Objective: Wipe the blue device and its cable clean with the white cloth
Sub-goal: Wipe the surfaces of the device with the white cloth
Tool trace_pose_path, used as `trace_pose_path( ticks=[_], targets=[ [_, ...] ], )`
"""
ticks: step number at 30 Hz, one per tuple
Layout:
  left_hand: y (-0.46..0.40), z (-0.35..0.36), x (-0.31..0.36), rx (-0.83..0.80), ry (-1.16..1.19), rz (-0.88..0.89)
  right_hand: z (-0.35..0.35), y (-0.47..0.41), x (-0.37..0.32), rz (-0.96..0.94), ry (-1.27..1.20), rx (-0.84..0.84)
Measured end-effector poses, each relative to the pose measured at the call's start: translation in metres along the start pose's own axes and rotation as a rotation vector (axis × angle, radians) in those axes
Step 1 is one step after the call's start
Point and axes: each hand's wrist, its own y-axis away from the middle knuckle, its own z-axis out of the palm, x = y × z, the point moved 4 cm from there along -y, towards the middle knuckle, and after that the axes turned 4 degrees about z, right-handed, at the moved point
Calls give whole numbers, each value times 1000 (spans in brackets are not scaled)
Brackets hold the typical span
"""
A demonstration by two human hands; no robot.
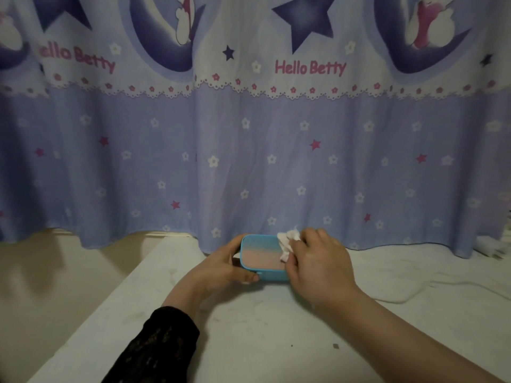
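The blue device (261, 254), a small rounded box with a pale speckled face, rests at the far middle of the white table (262, 327). My left hand (221, 265) grips its left end, thumb along the front edge. My right hand (318, 265) presses the crumpled white cloth (287, 243) against the device's right end and hides that end. A thin white cable (409, 293) loops over the table to the right of my right wrist; where it meets the device is hidden.
A blue patterned curtain (249, 161) hangs right behind the device and drapes onto the table's back edge. The table's left edge (110, 294) runs diagonally with beige floor beyond. White objects (495, 244) lie at the far right.
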Motion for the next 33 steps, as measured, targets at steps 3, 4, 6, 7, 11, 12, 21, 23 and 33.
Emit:
trace_pose_path(
  ticks=[3,4,6,7,11,12,21,23,33],
  targets=[
    [0,0,-1,2,17,-2,0,5,-9,-93,-61,17],
    [0,0,-1,5,26,-4,2,7,-11,-128,-78,9],
    [0,0,-1,9,22,-8,4,6,-10,-117,-57,-13],
    [0,0,-1,9,14,-10,4,3,-7,-75,-20,-30],
    [0,0,-1,11,3,-10,3,-3,3,65,80,-35],
    [1,0,-1,10,-1,-10,3,-2,2,47,71,-18],
    [0,1,1,16,3,2,6,-4,1,66,136,-43],
    [1,0,1,14,-6,4,3,-4,4,118,154,-51],
    [1,1,2,16,-29,0,5,-7,6,108,147,-41]
  ],
)
